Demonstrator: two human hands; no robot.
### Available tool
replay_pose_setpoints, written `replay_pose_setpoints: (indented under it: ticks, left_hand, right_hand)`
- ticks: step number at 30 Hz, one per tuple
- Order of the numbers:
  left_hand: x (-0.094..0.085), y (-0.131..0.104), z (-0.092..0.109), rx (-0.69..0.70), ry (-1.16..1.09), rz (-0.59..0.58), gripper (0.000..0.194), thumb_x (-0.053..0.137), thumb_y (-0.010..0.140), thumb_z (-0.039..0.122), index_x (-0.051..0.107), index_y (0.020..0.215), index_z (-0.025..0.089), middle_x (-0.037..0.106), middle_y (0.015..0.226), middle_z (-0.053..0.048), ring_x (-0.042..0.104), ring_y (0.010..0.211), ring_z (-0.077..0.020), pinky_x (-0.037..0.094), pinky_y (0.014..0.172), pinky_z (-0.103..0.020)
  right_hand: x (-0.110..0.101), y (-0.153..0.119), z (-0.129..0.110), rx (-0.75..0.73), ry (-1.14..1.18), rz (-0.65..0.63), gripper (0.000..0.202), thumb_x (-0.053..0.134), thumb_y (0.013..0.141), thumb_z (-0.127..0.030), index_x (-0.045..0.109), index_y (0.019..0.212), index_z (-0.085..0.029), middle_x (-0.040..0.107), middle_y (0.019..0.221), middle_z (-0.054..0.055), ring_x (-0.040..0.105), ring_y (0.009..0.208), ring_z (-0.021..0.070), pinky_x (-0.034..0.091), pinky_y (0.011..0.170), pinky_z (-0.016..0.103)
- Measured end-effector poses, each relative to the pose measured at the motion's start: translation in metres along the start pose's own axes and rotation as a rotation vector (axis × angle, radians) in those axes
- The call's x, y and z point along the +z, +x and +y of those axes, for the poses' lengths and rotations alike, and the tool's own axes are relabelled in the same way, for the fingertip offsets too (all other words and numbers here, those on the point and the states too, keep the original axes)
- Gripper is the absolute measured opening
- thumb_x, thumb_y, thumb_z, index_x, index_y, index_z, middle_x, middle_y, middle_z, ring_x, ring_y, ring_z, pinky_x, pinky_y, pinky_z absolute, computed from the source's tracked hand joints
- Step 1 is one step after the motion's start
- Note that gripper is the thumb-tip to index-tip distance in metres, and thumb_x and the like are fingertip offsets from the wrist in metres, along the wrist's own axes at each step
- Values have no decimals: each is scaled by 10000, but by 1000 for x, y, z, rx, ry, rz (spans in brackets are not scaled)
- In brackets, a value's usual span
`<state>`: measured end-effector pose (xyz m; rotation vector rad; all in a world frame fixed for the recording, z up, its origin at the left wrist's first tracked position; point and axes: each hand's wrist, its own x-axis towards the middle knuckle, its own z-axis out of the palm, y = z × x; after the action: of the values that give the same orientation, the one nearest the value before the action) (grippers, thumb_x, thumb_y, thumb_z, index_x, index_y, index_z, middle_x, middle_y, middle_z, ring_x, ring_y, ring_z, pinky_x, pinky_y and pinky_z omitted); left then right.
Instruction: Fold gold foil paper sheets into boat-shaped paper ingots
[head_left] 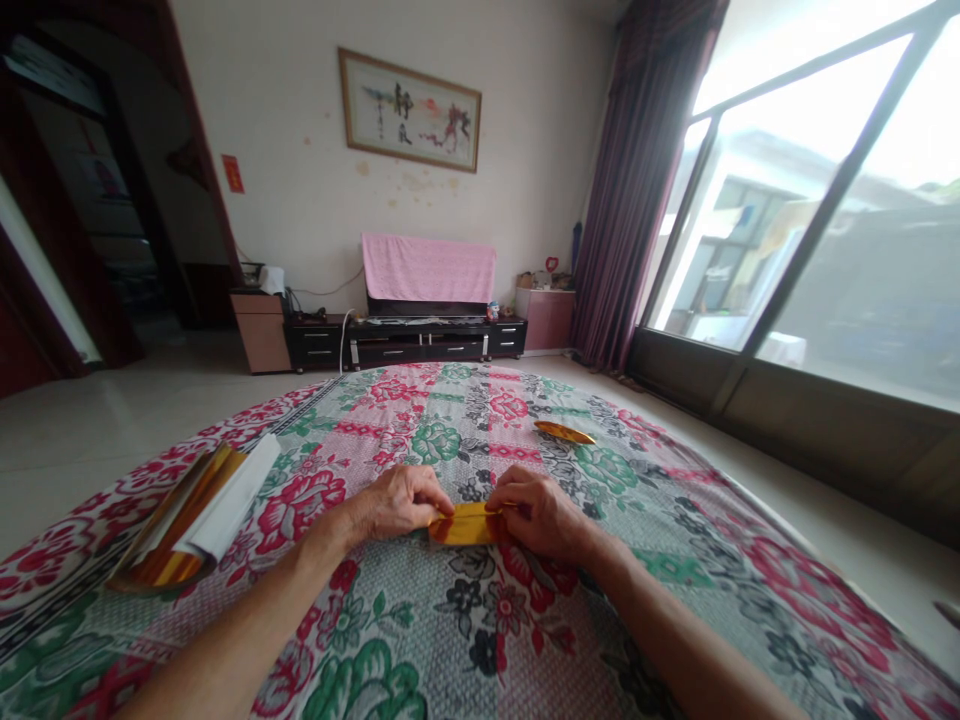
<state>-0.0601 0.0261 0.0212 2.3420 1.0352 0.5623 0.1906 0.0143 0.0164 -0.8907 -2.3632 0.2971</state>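
A narrow strip of folded gold foil paper [471, 524] lies on the flowered cloth in front of me. My left hand [405, 500] pinches its left end, thumb and fingers closed on the upper edge. At the other end my right hand [536, 512] grips the same paper, fingers curled over it. The middle of the strip shows between the hands; both ends are partly hidden by fingers. Beyond my right hand rests a pointed, boat-shaped piece of folded gold paper [564, 433], touched by neither hand.
A curled stack of gold and white paper sheets [196, 520] lies to the left, near my left forearm. The flowered cloth [390, 610] covers a rounded surface. Farther off stand a low black cabinet [412, 348] and a pink-draped screen [429, 268]. Windows line the right side.
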Motion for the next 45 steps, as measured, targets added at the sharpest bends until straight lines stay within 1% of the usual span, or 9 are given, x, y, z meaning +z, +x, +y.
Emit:
replay_pose_setpoints:
  ticks: [6,12,19,23,26,31,36,41,45]
  left_hand:
    - [1,0,-2,1,6,4,275,532,686,154,736,857,224,583,771,-14,532,699,-104,423,637,-196]
    - [0,0,0,-5,4,-2,274,530,688,165,733,863,221,581,777,-14,534,696,-103,428,632,-196]
    - [0,1,-1,7,16,-8,277,523,690,165,731,863,225,586,777,-12,519,692,-99,428,636,-197]
    - [0,1,0,8,27,-14,289,516,680,147,732,858,221,588,777,-19,512,691,-106,426,641,-212]
    - [-1,0,2,3,29,-20,288,515,682,146,733,855,221,584,779,-19,511,690,-106,423,645,-215]
    - [-1,0,2,27,20,-22,274,511,695,146,734,838,215,568,770,-17,519,700,-102,421,652,-210]
    - [1,0,-1,49,33,-8,275,507,700,139,728,850,206,582,773,-19,513,707,-104,419,662,-216]
    - [1,0,-1,47,30,-12,264,510,707,150,725,847,214,580,762,-12,511,708,-103,415,663,-210]
    - [0,-1,1,19,38,-2,247,535,709,179,720,867,219,573,766,-11,510,691,-102,415,640,-203]
  right_hand:
    - [0,-2,5,10,35,9,370,443,638,12,687,823,-195,615,860,24,561,797,116,452,748,231]
    - [0,-3,8,11,74,25,329,456,624,8,677,767,-189,615,838,16,559,775,109,449,726,224]
    - [-1,-3,6,15,62,13,328,453,621,6,676,762,-189,617,835,11,559,766,106,449,723,221]
    - [-4,-1,-2,17,26,24,249,483,677,-30,669,750,-181,618,813,18,562,745,111,448,703,226]
    - [-2,2,-9,29,-29,53,180,499,754,-91,645,680,-167,609,738,23,552,698,110,434,671,228]
    - [7,9,-15,154,-155,104,217,543,788,-197,589,578,-164,561,619,9,517,624,106,382,606,227]
    - [16,10,-11,220,-194,122,174,596,751,-248,574,596,-171,554,668,3,499,629,100,356,598,223]
    - [18,8,-9,201,-197,127,150,598,741,-236,561,611,-171,540,677,4,489,645,105,350,600,221]
    - [15,6,-12,177,-174,108,82,587,749,-220,581,679,-177,545,709,7,495,675,113,361,616,221]
